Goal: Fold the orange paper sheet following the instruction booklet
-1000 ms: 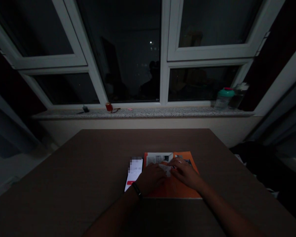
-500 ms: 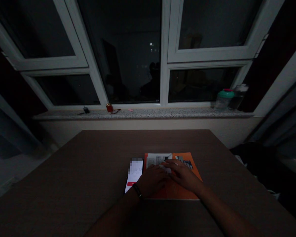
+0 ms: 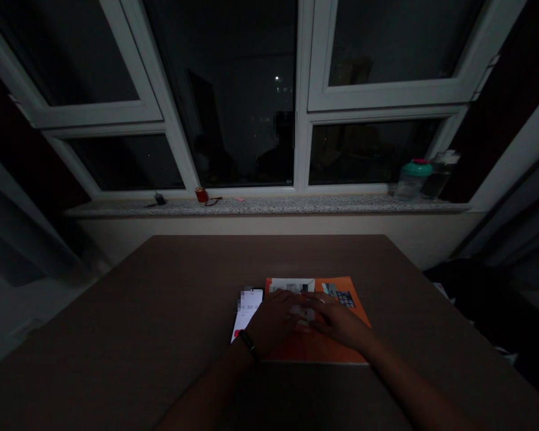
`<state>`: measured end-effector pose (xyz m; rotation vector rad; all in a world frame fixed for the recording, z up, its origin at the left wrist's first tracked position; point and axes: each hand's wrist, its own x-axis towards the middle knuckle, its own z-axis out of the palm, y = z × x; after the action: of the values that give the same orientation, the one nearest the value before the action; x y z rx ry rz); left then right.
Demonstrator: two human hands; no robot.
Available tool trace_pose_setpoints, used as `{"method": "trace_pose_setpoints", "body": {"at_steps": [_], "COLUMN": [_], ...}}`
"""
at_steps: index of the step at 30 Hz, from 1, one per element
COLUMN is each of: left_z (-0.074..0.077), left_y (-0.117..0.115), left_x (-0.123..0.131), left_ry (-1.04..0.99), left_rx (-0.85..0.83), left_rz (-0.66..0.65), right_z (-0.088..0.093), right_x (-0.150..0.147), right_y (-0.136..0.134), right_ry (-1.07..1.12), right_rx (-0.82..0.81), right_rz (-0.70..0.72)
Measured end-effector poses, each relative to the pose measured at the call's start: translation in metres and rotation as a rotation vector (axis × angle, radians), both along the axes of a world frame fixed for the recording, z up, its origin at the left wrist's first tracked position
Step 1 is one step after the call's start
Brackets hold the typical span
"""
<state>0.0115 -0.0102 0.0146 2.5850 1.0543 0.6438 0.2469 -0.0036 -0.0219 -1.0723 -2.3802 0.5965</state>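
An orange book [image 3: 323, 347] with pictures on its cover lies flat on the table. My left hand [image 3: 276, 320], with a dark band on its wrist, rests palm down over the cover's left part, fingers stretched out. From the other side my right hand [image 3: 336, 320] reaches across the same cover, also palm down with its fingers extended. The fingertips of both hands come close together near the middle, around a pale patch [image 3: 303, 312] that I cannot make out in the dim light. Beside the book's left edge is a lit phone [image 3: 250, 302] showing timer digits, partly covered by my left hand.
The brown table [image 3: 184, 287] reaches to the wall below a window. On the speckled sill [image 3: 269, 205] stand a small red jar [image 3: 201, 194], a small dark bottle [image 3: 159, 198], and a clear jug with a green lid [image 3: 413, 179] beside another clear bottle [image 3: 441, 173].
My left hand has slid slightly forward on the book and covers more of the phone's lower right. My right hand stays nearly in place. The view has shifted slightly.
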Motion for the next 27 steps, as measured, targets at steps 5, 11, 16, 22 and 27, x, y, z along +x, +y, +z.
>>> {"method": "trace_pose_setpoints", "body": {"at_steps": [5, 11, 16, 22, 27], "left_z": [0.000, -0.004, -0.007, -0.012, -0.013], "left_y": [0.002, 0.003, 0.004, 0.005, 0.004], "left_x": [-0.004, -0.005, -0.007, -0.010, -0.010], "left_ry": [0.050, 0.100, 0.090, 0.084, 0.102], "left_rx": [-0.055, -0.066, -0.067, -0.023, -0.023], "left_rz": [0.052, 0.045, 0.027, 0.016, 0.024], "right_z": [0.009, 0.012, 0.011, 0.012, 0.015], "right_x": [0.007, 0.014, 0.018, 0.023, 0.023], "right_y": [-0.004, -0.003, -0.002, 0.000, 0.000], "right_ry": [0.002, 0.008, 0.012, 0.035, 0.005], "right_rx": [-0.046, -0.056, -0.058, -0.056, -0.037], "right_rz": [0.023, 0.041, 0.057, 0.076, 0.046]}}
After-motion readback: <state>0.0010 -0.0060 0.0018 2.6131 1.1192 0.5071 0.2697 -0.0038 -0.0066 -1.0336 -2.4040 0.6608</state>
